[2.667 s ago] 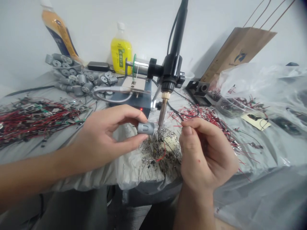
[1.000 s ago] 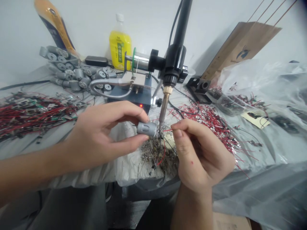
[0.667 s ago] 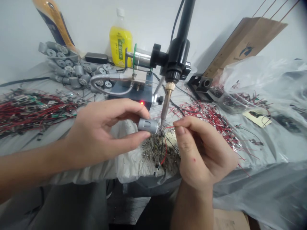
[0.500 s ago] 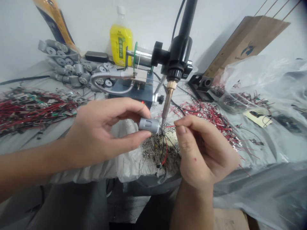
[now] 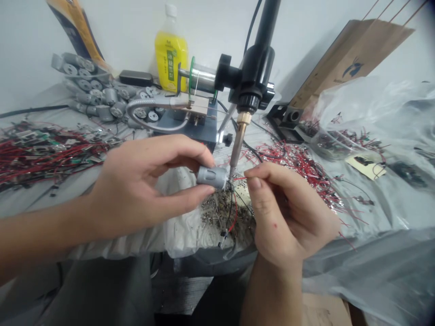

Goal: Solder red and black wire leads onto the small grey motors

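Note:
My left hand (image 5: 146, 181) pinches a small grey cylindrical motor (image 5: 211, 177) between thumb and forefinger, its terminal end facing right. Close by that end is the tip of a soldering iron (image 5: 236, 151), which hangs from a black stand clamp; whether they touch is too small to tell. Between the thumb and forefinger of my right hand (image 5: 285, 208) is a thin red wire (image 5: 239, 178), its free end pointing left at the iron tip. Black and red leads (image 5: 234, 217) with a small connector hang below the motor's end.
A solder spool (image 5: 204, 76) sits on a feeder box behind the iron. Grey motors (image 5: 110, 96) are heaped at the back left, wired parts (image 5: 47, 151) at the left, red wires (image 5: 299, 170) at the right. Metal scraps (image 5: 214, 210) lie beneath my hands. A yellow bottle (image 5: 171, 59) stands behind.
Both hands hold almost still with the same motor and red wire. My right fingertips have shifted very slightly left, towards the iron tip.

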### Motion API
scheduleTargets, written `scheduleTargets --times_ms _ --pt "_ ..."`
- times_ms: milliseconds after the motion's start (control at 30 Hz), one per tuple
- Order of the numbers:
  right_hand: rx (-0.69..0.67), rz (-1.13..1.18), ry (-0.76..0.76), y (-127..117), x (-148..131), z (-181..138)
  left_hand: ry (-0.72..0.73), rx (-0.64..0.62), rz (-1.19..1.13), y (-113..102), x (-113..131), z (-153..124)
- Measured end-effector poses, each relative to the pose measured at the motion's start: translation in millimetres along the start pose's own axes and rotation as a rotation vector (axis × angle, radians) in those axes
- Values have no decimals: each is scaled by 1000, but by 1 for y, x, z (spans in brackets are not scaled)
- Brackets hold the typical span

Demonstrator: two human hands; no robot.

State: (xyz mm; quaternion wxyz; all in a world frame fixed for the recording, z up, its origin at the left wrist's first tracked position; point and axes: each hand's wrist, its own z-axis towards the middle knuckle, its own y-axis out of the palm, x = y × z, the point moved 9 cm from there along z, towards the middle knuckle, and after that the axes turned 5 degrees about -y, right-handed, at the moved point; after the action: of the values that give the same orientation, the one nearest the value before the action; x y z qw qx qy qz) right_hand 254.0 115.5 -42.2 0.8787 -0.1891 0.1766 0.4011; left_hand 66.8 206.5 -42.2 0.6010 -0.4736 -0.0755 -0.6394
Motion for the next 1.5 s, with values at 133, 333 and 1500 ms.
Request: scheduleTargets --times_ms 133,333,1500 --pt "-4 -13 0 -1 0 -1 25 9 -4 -1 1 0" --pt "21 -7 -1 -2 2 -2 28 7 -43 -3 3 1" --pt "-8 -14 11 0 0 -1 6 9 -17 -3 5 1"
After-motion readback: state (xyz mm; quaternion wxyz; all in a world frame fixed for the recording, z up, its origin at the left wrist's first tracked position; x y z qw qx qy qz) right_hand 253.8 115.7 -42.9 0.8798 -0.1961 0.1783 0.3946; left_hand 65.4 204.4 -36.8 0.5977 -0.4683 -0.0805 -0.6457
